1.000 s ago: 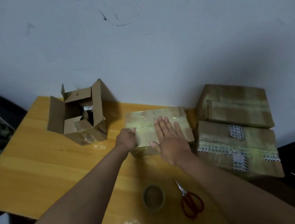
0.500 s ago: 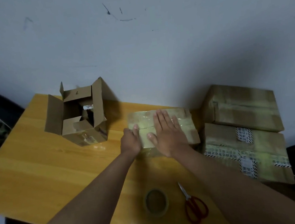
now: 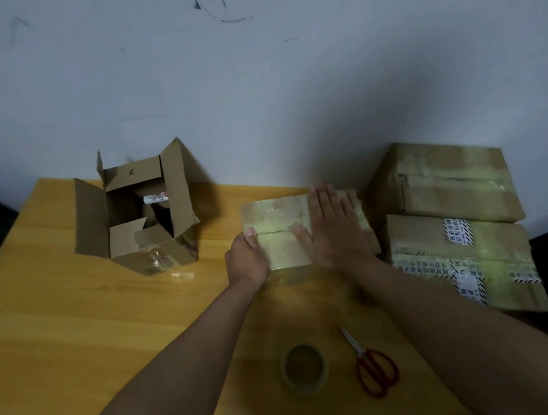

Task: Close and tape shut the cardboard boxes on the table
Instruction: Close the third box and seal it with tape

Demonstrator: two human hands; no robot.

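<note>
**A:** Status, big to small?

**B:** Wooden table [image 3: 72, 318] against the wall. On your right, two taped boxes [image 3: 453, 219] sit touching each other, look done. Far left, the open box [image 3: 139, 220] has all flaps up and something inside; can't tell what.

**A:** And the one you're on?

**B:** Middle box [image 3: 279, 237] sits centre, just beside the taped pair. Flaps down, glossy tape over the top seam. Your right hand [image 3: 334, 231] lies flat on the lid, fingers straight and together, pressing. Your left hand [image 3: 246, 259] is on the box's left edge, thumb on top at the seam; the other fingers are hidden, so I can't tell whether it grips or just braces.

**A:** Step?

**B:** My read: smoothing the tape down, this box nearly finished.

**A:** Next?

**B:** Probably the open box. You'd need both hands free, fold the short flaps before the long ones, then fetch the tape roll [image 3: 304, 369] and scissors [image 3: 375, 367], lying side by side near you, apart from the boxes. Watch that the contents don't stop the flaps closing.
</note>
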